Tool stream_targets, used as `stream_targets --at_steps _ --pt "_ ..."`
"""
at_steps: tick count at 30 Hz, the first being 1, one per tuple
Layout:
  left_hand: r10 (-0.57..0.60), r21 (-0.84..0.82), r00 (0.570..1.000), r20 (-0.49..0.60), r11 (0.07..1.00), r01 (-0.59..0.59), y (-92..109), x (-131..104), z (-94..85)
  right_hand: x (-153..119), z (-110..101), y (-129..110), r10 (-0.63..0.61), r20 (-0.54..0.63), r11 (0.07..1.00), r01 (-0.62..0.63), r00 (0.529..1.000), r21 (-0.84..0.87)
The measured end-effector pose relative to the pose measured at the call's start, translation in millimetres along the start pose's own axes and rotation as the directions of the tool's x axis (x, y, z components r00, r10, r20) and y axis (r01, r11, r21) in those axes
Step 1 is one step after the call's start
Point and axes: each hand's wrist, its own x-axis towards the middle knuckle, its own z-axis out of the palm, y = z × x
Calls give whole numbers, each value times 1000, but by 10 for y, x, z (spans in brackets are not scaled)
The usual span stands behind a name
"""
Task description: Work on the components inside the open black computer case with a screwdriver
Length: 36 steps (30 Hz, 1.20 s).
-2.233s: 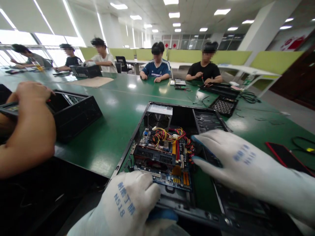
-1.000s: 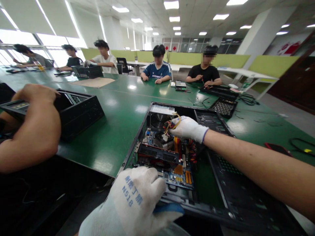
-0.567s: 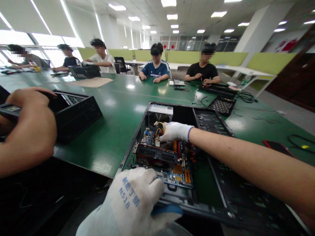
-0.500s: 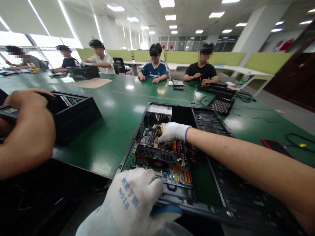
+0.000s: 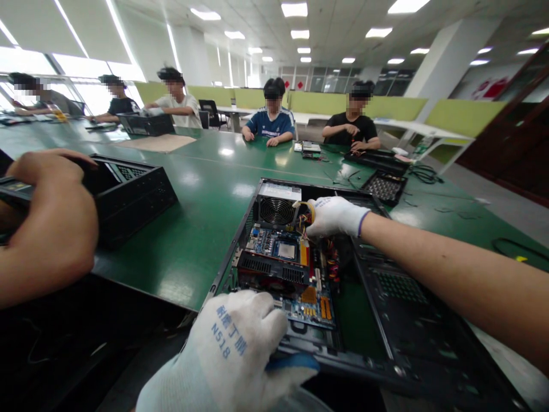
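Observation:
An opened black computer case [image 5: 388, 343] lies on its side in front of me. My left hand [image 5: 234, 343], in a white glove with a blue-tipped thumb, is closed on its near edge; the fingertips are hidden. Over the case, my gloved right hand [image 5: 337, 216] grips a bundle of power cables [image 5: 306, 217] with yellow wires. Left of those cables is the power supply [image 5: 277, 210] with its round fan grille. The motherboard [image 5: 263, 243] shows a bare square processor [image 5: 286, 250], and a black graphics card [image 5: 272, 272] sits nearer to me.
To the left, another person's bare arm [image 5: 51, 217] reaches over a second black case [image 5: 137, 200]. Across the green table [image 5: 206, 189], co-workers sit with parts. A black perforated tray [image 5: 385, 185] and loose cables [image 5: 424, 173] lie at the far right.
My right hand has moved right and slightly away from me, drawing the cable bundle off the motherboard, so the processor now shows. My left hand has hardly moved.

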Motion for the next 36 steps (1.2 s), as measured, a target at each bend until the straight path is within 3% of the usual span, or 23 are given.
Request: stream_targets --at_steps 8,13,22,29,36 --pt "7 11 1000 -20 1000 -7 23 18 -25 377 140 78 128 -47 988 -131 991 -79" --pt "10 10 1000 -13 1000 -10 0 3 6 529 175 131 130 -45 988 -134 990 -83" --pt "38 21 999 -34 999 -38 -18 2 19 420 107 303 53 -59 999 -53 997 -6" --pt "37 23 999 -33 999 -36 -23 -1 31 333 150 355 127 -199 989 -138 972 -44" --pt "33 15 999 -32 999 -33 -18 -14 37 363 195 272 110 -176 987 -129 978 -98"
